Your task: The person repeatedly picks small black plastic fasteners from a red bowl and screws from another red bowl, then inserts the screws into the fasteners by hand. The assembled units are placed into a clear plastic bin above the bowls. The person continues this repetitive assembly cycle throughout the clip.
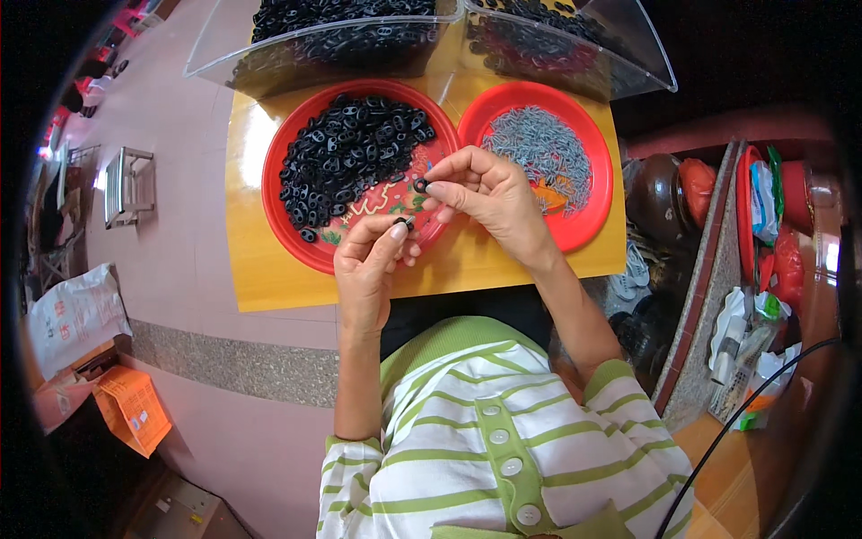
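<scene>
Hands [370, 265] over yel. tbl [485, 259], pink flr [193, 198]

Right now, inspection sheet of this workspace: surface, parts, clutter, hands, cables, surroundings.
Surface: yellow wood-look table.
Job's things: black oval holed pieces heaped in a larger round red tray; slim grey metallic-looking pieces in a smaller round red tray; more black pieces in two clear plastic bins behind.
Clutter: white plastic bag and boxy orange bag, left, off the table.
Hands: left hand pinches a small black piece; right hand pinches a small black ring-like piece.
Cables: thin black cable, lower right; ends not visible.
Surroundings: pinkish tiled floor, metal stool left, rounded brown jar right.
</scene>
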Demonstrator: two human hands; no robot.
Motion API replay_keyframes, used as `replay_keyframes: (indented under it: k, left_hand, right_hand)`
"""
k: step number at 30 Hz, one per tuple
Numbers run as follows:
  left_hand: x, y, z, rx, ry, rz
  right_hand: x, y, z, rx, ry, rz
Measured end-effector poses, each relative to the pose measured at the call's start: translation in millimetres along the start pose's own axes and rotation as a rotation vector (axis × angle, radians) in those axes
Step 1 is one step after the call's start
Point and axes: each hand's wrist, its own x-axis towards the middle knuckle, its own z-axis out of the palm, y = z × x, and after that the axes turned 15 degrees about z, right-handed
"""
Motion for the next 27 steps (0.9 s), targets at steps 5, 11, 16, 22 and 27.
replay_keyframes:
  k: [5,11,16,22,27]
  left_hand:
    - [-1,6,6,0.056,0.006,0.043]
    - [0,16,12,0.135,-0.026,0.121]
    - [-1,19,18,0.176,-0.045,0.143]
    - [-1,23,22,0.245,-0.074,0.158]
    - [-1,26,23,0.277,-0.075,0.138]
  right_hand:
    - [-8,-1,3,0.010,0.037,-0.039]
    - [-15,-3,3,-0.011,-0.023,-0.053]
    - [-21,-6,7,0.000,-0.049,-0.041]
    - [-27,-12,10,-0.076,-0.059,-0.073]
    - [-28,-9,9,0.040,-0.120,-0.002]
